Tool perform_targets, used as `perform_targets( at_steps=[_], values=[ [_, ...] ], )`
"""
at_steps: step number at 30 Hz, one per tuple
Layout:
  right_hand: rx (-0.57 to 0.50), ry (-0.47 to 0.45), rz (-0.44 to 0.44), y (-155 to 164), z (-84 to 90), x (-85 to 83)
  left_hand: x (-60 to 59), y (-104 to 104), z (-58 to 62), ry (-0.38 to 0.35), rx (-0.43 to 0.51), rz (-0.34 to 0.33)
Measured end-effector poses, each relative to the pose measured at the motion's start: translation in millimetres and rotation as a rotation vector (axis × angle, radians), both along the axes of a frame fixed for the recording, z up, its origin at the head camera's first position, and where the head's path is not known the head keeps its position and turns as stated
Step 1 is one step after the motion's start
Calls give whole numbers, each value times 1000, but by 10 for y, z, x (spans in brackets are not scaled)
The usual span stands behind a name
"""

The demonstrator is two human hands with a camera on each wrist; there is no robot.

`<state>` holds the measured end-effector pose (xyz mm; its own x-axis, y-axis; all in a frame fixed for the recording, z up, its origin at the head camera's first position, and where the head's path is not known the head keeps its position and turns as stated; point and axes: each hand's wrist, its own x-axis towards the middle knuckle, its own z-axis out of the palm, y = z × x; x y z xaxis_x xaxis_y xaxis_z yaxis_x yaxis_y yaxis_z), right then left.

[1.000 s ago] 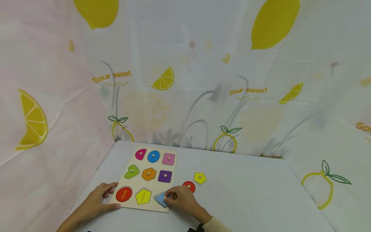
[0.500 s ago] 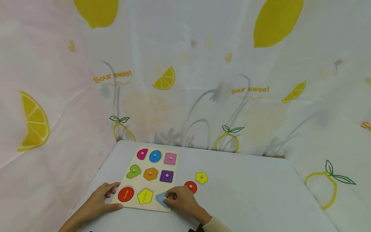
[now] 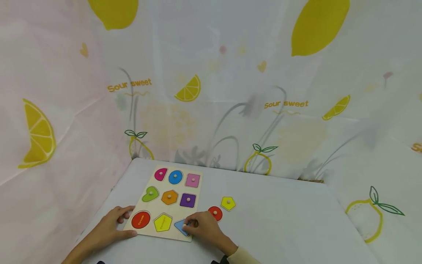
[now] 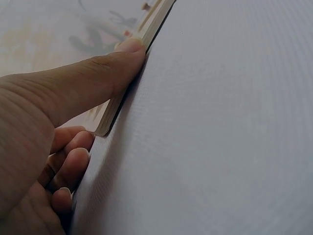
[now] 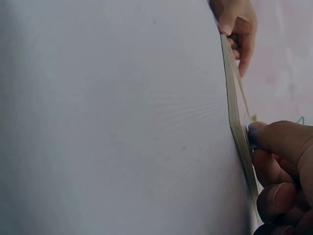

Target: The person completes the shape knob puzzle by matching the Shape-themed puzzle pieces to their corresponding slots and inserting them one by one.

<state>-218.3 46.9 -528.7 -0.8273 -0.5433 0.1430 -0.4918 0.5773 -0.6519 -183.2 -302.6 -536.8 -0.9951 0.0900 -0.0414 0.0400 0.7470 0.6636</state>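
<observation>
A wooden shape puzzle board lies flat on the table, with knobbed pieces in its two far rows. In the near row, the red circle recess and the yellow pentagon recess show bare. My right hand pinches the knob of the blue triangle piece, which lines up with the near right corner recess; its right part is hidden by the fingers. Thumb and fingers of my left hand hold the board's near left corner, the thumb against the front edge in the left wrist view.
Right of the board lie a red circle piece, partly behind the right hand, and a yellow pentagon piece. The white table meets lemon-printed cloth walls at its back and sides.
The blue triangle piece has turned from lying askew over its recess to lining up with it, still pinched by the right hand. The left hand keeps its hold on the board.
</observation>
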Motion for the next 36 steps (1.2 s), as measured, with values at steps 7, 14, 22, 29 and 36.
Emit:
perform_targets(
  at_steps=[7,14,22,29,36],
  values=[
    [6,-31,1,-41,29,-15,-2,-36,5,4,-15,5],
    [39,-106,-4,7,80,-6,27,-25,-13,-16,5,-3],
    [1,-34,-41,200,120,-86,17,-2,1,-45,-5,28],
    [-50,34,-114,471,93,-258,7,1,1,-59,-10,43],
    [-71,77,-171,735,109,-393,-22,18,32,-70,-17,41]
  ],
)
